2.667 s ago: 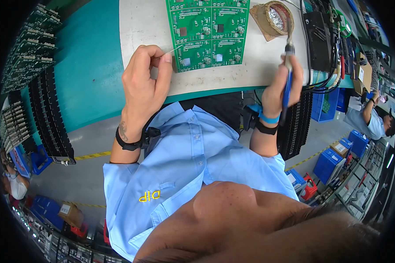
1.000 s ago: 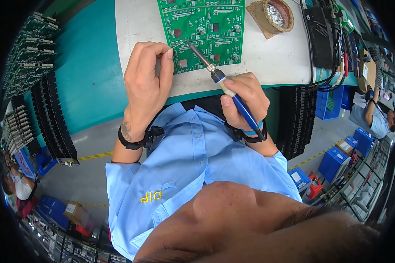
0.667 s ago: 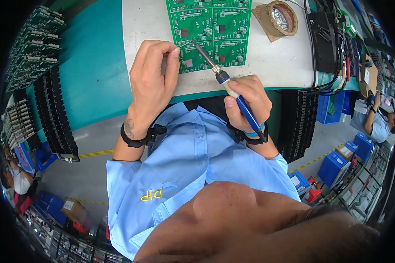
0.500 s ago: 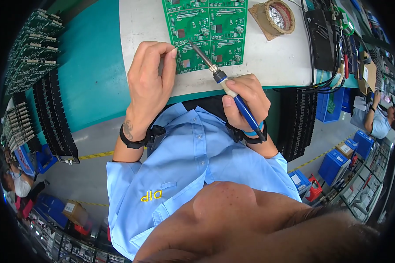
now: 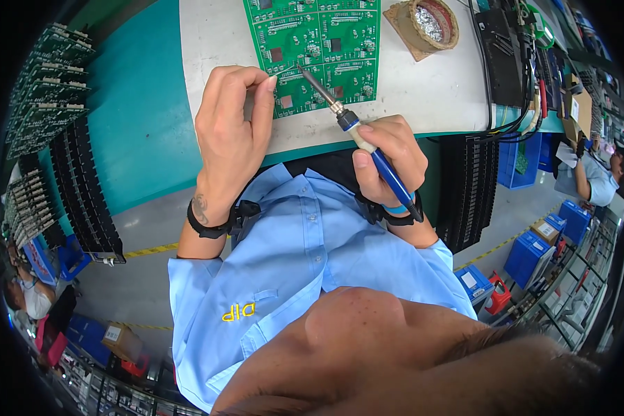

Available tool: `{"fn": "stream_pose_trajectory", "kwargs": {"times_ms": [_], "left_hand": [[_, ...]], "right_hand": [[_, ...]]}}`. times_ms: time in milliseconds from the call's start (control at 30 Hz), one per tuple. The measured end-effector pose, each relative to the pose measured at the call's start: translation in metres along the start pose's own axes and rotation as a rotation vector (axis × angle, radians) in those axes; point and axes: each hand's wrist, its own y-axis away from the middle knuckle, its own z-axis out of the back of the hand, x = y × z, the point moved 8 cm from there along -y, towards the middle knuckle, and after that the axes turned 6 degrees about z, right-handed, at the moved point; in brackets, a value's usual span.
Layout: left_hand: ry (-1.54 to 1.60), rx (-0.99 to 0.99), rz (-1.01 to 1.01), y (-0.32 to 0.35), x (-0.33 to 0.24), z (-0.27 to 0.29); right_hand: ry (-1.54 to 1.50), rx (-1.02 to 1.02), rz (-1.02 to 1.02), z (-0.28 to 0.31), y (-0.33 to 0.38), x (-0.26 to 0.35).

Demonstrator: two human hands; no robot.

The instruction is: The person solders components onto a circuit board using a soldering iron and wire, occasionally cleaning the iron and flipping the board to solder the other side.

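Note:
A green circuit board panel (image 5: 319, 52) lies on the white work mat (image 5: 215, 35), marked off into several like sections. My right hand (image 5: 393, 156) grips a soldering iron (image 5: 381, 163) with a blue and white handle. Its tip rests at or just over the panel, left of the middle; contact is too small to tell. Between thumb and fingertips of my left hand (image 5: 234, 125) is a thin solder wire (image 5: 282, 71). The wire reaches over the panel to the iron's tip.
A round tub with silvery scraps (image 5: 430, 26) stands right of the panel, near black cables (image 5: 491, 83). Upright circuit boards (image 5: 52, 87) and a black slotted rack (image 5: 83, 187) are at the left. Another rack (image 5: 464, 194) stands at the right. Other people sit farther off.
The panel, mat and tub appear shifted slightly left in the picture. The iron's tip and the solder wire still meet, now at a slightly different place on the panel.

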Motion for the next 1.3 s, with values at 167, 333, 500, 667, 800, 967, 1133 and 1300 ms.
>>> {"fn": "stream_pose_trajectory", "kwargs": {"times_ms": [167,333,500,667,800,967,1133,1300], "left_hand": [[0.0,0.012,-0.003,-0.001,0.0,-0.002],[-0.018,0.009,-0.01,-0.001,0.0,-0.003],[0.04,0.011,0.014,-0.002,0.002,-0.005],[-0.018,0.008,0.015,-0.002,0.0,-0.001],[-0.037,-0.024,0.009,-0.002,-0.001,0.002],[-0.043,-0.019,-0.005,-0.004,-0.006,0.001],[-0.012,0.025,-0.02,-0.004,-0.012,-0.005],[-0.009,0.031,-0.081,-0.003,-0.012,-0.006]], "right_hand": [[-0.004,-0.002,-0.005,-0.002,0.001,-0.001],[-0.009,0.002,-0.011,-0.003,0.001,-0.001],[-0.004,0.006,-0.011,-0.003,0.001,-0.001],[-0.004,0.013,-0.008,-0.001,0.001,0.0],[-0.003,-0.001,-0.012,0.006,0.001,0.001],[0.02,-0.016,-0.02,0.014,-0.001,0.0],[0.023,-0.01,-0.02,0.015,0.0,-0.002],[-0.001,0.005,0.004,0.009,-0.001,-0.002]]}}
